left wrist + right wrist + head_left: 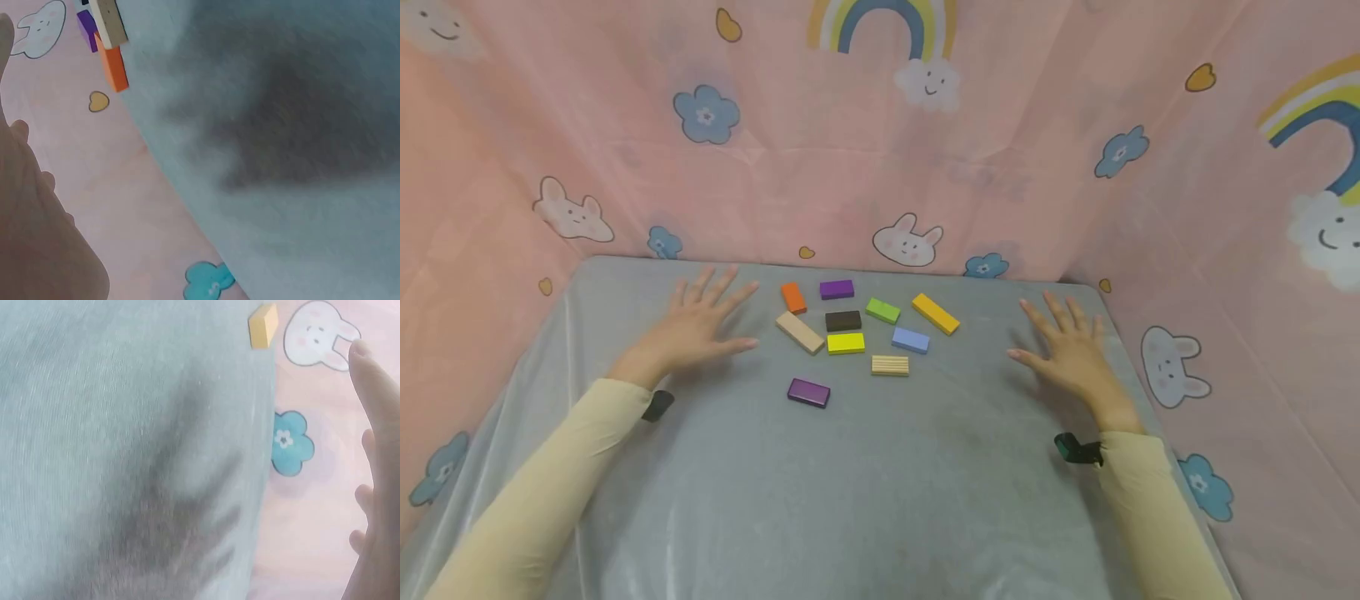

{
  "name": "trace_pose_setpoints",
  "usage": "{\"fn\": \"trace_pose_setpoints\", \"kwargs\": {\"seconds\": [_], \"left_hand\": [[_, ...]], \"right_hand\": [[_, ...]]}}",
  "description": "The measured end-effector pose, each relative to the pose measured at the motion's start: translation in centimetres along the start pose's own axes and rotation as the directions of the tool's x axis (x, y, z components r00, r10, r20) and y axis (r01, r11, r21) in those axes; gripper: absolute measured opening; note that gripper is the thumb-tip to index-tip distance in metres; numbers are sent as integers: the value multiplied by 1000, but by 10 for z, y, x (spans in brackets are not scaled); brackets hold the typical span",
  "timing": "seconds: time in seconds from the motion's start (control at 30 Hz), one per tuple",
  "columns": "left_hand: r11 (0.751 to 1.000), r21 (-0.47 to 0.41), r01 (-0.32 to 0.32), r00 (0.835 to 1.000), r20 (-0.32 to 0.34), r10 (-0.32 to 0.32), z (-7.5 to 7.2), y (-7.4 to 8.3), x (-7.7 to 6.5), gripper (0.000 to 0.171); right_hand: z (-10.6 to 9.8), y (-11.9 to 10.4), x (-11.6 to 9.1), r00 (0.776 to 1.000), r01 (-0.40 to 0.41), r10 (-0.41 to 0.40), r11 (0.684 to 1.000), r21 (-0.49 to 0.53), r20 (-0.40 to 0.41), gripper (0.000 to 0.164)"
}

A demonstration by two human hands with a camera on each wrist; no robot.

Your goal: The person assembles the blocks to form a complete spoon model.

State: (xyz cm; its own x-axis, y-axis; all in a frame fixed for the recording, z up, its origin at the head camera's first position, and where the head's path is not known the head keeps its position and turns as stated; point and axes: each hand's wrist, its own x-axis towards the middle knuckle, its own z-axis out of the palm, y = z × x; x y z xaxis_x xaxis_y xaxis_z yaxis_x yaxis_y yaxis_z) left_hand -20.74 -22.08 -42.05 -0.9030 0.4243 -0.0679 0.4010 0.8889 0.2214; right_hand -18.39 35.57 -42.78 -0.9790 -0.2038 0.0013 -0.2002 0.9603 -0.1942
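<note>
Both hands hover over the grey cloth with fingers spread and nothing held. My left hand (692, 327) is left of a loose group of small blocks, nearest the tan block (800, 332) and the orange block (793, 297). My right hand (1070, 354) is to the right, nearest the amber block (936, 314). Between them lie a purple block (837, 289), a dark brown block (843, 321), a green block (883, 311), a yellow block (846, 343), a blue block (911, 340) and a ridged beige block (890, 366). Closer to me sits a glossy dark purple block (808, 392).
A grey cloth (880, 500) covers the table. Pink patterned curtains (1000, 183) rise along its back and both sides. Dark wrist cameras (1077, 449) sit at the cuffs of the cream sleeves (542, 492).
</note>
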Motion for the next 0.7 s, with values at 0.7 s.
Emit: {"fn": "trace_pose_setpoints", "kwargs": {"seconds": [0.7], "left_hand": [[994,-18,-105,994,28,106,26,28,28,87]], "right_hand": [[19,-25,20,998,61,-61,998,13,22,88]]}}
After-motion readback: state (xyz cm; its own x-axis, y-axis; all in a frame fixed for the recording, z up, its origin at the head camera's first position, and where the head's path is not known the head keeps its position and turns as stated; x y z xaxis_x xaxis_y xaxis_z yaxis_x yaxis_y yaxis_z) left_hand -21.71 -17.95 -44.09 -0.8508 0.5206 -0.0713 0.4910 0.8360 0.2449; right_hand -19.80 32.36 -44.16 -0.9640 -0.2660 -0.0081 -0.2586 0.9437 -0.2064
